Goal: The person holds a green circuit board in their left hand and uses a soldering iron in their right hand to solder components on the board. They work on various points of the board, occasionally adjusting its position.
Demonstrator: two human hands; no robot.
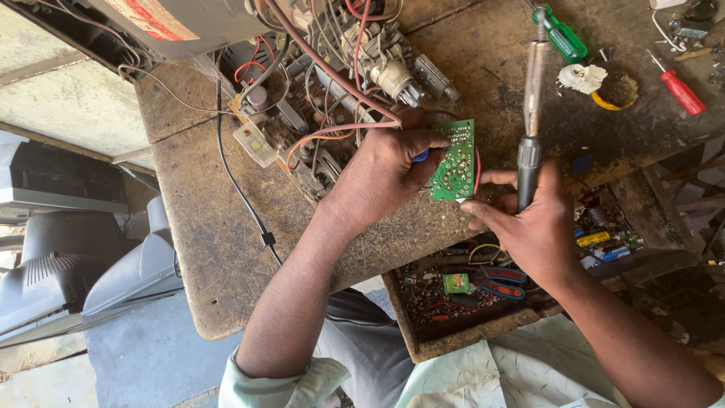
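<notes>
Circuit board (pixel 456 160), small and green, solder side up: we hold it at the near edge of the counter (pixel 219 227), just beside the opened chassis.

Counter: worn, stained brown top, carrying everything listed below but the drawer.

Chassis (pixel 332 83): bared electronics with red, grey and black wires looping over it; one reddish wire runs down to the board.

Drawer (pixel 423 332): open wooden box under the counter's near edge, against our lap. Contents: pliers with red and blue handles (pixel 502 281), a small green part (pixel 455 283), loose wire and scraps. A second compartment to the right holds yellow and blue pieces (pixel 600 243), too small to tell apart.

Left hand (pixel 381 170): grip closed on the board's left edge, fingers curled over it.

Right hand (pixel 532 223): grip closed on a soldering iron (pixel 531 113) by its dark handle, shaft pointing away from us; one finger reaches to the board's lower corner.

Green-handled screwdriver (pixel 563 34): lying at the far edge, beyond the iron's tip.

Red-handled screwdriver (pixel 680 89): far right, well apart.

Solder coil (pixel 615 91): beside a white part (pixel 581 77).
</notes>
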